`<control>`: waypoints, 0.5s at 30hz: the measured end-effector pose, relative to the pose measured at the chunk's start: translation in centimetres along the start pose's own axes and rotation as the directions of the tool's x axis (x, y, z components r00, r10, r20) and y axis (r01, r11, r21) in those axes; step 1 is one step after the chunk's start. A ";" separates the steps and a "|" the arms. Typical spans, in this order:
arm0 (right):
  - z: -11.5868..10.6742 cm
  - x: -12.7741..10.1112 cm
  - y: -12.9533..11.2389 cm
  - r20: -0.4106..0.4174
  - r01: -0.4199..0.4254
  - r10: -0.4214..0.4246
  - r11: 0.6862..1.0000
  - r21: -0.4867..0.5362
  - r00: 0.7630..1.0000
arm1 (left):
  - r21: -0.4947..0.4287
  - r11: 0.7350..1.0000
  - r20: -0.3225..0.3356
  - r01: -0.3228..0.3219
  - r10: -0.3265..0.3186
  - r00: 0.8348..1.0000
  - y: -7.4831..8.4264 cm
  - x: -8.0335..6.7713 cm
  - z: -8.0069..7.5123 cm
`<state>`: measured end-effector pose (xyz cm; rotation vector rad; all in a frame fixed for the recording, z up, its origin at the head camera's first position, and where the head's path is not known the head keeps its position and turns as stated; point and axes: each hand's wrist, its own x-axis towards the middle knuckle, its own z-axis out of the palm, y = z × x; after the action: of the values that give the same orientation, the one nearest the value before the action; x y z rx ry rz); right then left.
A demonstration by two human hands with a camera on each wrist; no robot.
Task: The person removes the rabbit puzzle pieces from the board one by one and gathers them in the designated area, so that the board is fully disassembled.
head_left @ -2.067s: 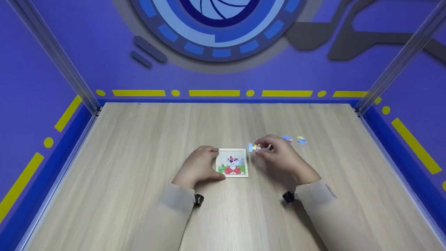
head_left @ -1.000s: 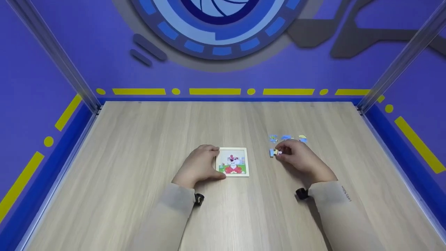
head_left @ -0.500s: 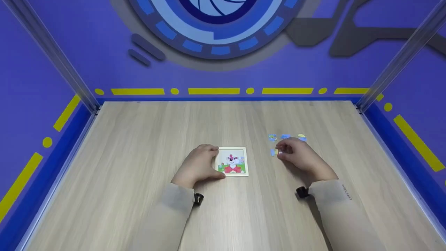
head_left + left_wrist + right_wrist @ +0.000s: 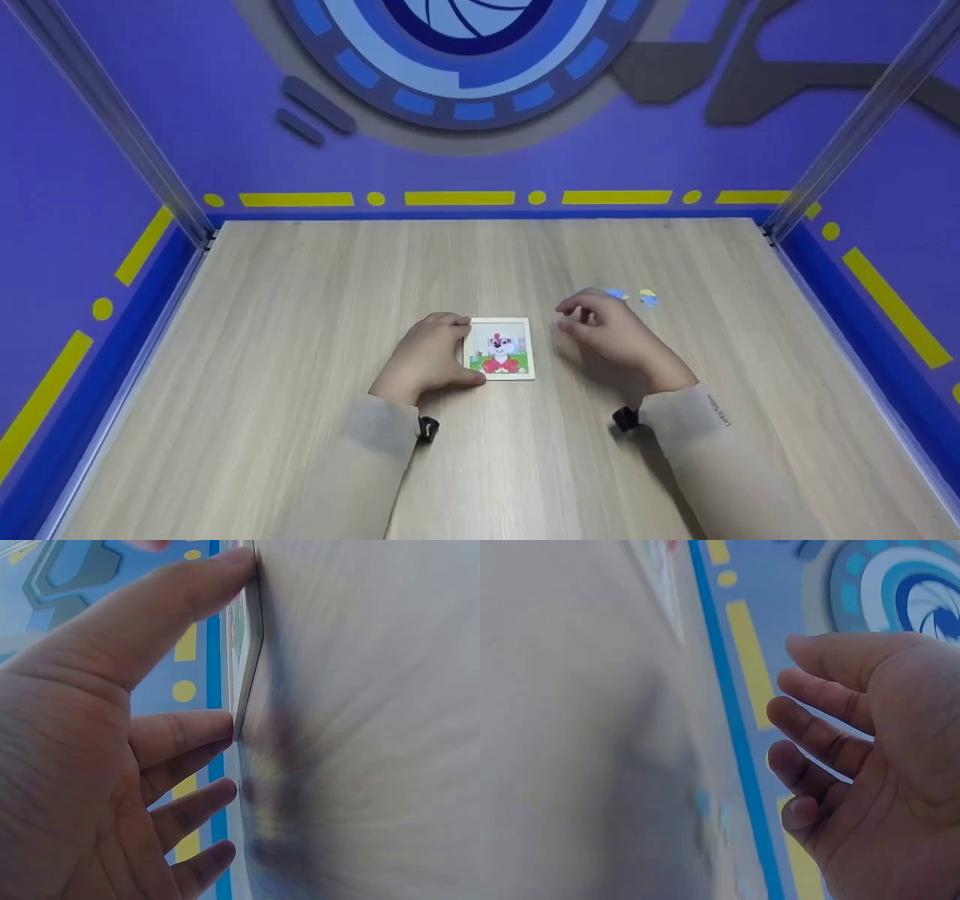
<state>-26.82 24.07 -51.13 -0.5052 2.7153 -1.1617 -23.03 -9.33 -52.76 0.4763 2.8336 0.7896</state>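
A small square jigsaw puzzle board (image 4: 532, 349) with a pale frame lies on the table, showing a cartoon animal in red. My left hand (image 4: 427, 356) holds it at the left side, thumb at the near corner and fingertips at the far corner. In the left wrist view the thumb and index fingertip touch the puzzle board's edge (image 4: 257, 630). To the right of the board hovers my right hand (image 4: 611, 334), its fingers loosely bent and nothing between them. The right wrist view shows the same bare hand (image 4: 870, 742). Loose puzzle pieces behind it are partly hidden.
A blue piece (image 4: 616, 293) and a yellow and blue piece (image 4: 648, 298) lie beyond the right hand. Blue printed panels (image 4: 465, 169) wall the wood-look table (image 4: 315, 300) at the back and both sides.
My right hand carried a puzzle piece to the right, set it down by the other pieces and let go. It has since come back left, bare. The left hand stays on the board.
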 end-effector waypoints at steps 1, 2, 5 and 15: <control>0.2 0.2 -0.6 0.000 0.005 -0.005 1.000 0.009 1.000 | -0.001 1.000 -0.001 0.000 0.000 1.000 0.0 0.0 0.0; 0.4 0.3 -1.1 0.001 0.008 -0.008 1.000 0.013 1.000 | -0.002 1.000 -0.006 -0.002 0.002 1.000 0.0 0.1 0.0; 1.0 0.8 -2.4 0.002 0.018 -0.018 1.000 0.017 1.000 | -0.002 1.000 -0.017 0.000 0.000 1.000 -0.1 0.2 0.1; 3.0 1.2 -4.7 0.008 0.035 -0.036 0.990 0.138 0.999 | 0.013 1.000 -0.010 -0.002 0.002 1.000 -0.3 0.4 0.1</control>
<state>-25.98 18.58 -49.82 -0.5399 2.6037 -1.3409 -23.45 -9.41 -53.07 0.4789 2.8500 0.7768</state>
